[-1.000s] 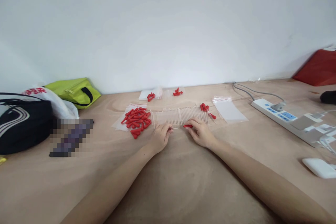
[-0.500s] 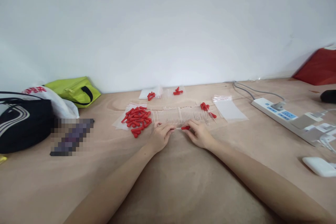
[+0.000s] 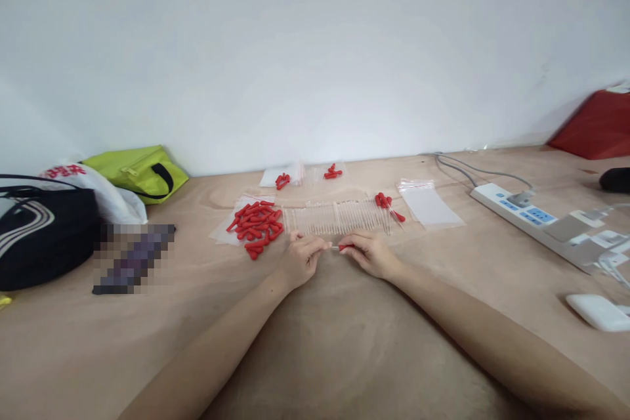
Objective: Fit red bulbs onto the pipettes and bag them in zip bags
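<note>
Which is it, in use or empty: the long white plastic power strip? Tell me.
In use: the power strip has a grey plug seated in its top.

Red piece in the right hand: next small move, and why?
Probably a gentle, straight push of the thin stick toward the red piece. The left hand pinches the stick, the right hand pinches the red piece, and the two lie roughly in line. Whether they're joined is too small to tell, so I'd keep it light.
</note>
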`<control>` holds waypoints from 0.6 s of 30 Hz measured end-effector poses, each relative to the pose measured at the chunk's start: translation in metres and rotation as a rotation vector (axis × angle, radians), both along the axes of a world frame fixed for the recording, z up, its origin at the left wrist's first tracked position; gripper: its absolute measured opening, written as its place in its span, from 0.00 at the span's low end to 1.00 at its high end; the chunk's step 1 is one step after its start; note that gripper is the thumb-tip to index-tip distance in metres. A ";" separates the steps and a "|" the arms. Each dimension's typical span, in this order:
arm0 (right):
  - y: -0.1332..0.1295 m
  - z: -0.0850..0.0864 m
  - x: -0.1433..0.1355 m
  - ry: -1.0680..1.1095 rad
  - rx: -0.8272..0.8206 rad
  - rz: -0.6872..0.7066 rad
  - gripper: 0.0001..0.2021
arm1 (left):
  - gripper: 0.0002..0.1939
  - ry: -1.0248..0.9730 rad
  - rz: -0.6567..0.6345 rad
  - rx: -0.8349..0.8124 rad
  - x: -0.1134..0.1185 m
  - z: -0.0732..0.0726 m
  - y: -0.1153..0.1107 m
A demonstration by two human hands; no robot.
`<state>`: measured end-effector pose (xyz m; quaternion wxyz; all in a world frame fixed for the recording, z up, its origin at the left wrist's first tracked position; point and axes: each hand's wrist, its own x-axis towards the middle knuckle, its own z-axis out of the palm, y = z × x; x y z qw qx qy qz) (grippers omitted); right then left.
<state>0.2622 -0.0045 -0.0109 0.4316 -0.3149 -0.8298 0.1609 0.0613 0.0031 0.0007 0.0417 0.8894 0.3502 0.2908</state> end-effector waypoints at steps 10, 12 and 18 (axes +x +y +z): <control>0.001 -0.005 0.001 -0.074 0.039 0.002 0.08 | 0.13 0.008 0.015 -0.003 0.003 0.000 -0.003; 0.002 -0.007 0.001 -0.109 0.063 -0.016 0.08 | 0.13 -0.008 0.006 0.031 0.005 -0.002 -0.003; 0.003 -0.005 0.002 -0.229 0.132 -0.088 0.06 | 0.13 -0.005 0.012 0.092 0.010 -0.005 -0.003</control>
